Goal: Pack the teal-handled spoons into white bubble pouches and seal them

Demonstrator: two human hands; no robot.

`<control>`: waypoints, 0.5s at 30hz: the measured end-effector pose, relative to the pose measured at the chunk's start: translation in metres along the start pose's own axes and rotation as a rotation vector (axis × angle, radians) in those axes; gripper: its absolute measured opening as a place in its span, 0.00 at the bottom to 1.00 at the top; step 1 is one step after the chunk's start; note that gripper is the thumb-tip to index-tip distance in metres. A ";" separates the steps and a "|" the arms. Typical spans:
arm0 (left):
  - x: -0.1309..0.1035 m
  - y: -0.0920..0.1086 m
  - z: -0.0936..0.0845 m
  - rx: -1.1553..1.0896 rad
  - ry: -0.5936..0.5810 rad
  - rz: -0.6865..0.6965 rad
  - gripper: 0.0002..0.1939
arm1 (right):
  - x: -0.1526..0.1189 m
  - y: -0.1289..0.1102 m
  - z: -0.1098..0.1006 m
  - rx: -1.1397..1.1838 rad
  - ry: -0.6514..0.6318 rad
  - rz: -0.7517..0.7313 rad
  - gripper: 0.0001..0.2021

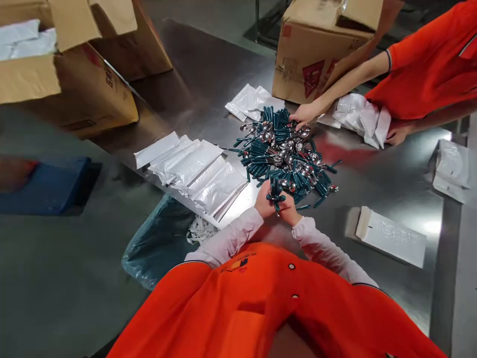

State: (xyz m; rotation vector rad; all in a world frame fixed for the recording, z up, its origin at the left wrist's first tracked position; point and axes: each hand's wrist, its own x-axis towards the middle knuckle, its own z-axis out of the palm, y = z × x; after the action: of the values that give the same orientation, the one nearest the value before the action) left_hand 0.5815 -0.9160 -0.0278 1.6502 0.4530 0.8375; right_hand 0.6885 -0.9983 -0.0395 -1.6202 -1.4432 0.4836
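Note:
A large heap of spoons with dark teal handles and shiny bowls lies on the metal table. At its near edge, my left hand and my right hand are close together, closed around a small bunch of teal-handled spoons. The handle ends point toward me; the bowls in the bunch are hidden. Left of the heap, several white packets lie overlapped in a row along the table edge.
Across the heap, a co-worker's hand touches the spoons; their other hand is beside white bags. Cardboard boxes stand behind and left. A white box lies right on the metal table. A teal plastic bag hangs below the edge.

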 end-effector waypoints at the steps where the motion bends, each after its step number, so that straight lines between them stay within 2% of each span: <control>1: -0.003 0.002 0.001 0.008 -0.012 0.010 0.38 | -0.007 -0.003 0.001 0.008 0.024 0.006 0.08; 5: -0.014 0.013 0.005 0.049 -0.060 0.030 0.35 | -0.027 -0.014 0.003 0.040 0.101 0.000 0.08; 9: -0.021 0.021 0.005 0.060 -0.089 0.090 0.33 | -0.037 -0.025 0.003 0.073 0.166 -0.075 0.09; 12: -0.026 0.026 0.004 0.065 -0.106 0.120 0.34 | -0.041 -0.030 0.002 0.068 0.170 -0.094 0.10; 15: -0.031 0.030 0.004 0.082 -0.129 0.127 0.34 | -0.046 -0.032 0.003 0.049 0.167 -0.050 0.08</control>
State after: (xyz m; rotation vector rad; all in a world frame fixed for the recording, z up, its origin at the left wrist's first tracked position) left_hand 0.5593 -0.9479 -0.0083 1.8115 0.2986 0.8084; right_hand 0.6565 -1.0426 -0.0273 -1.5446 -1.3339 0.3440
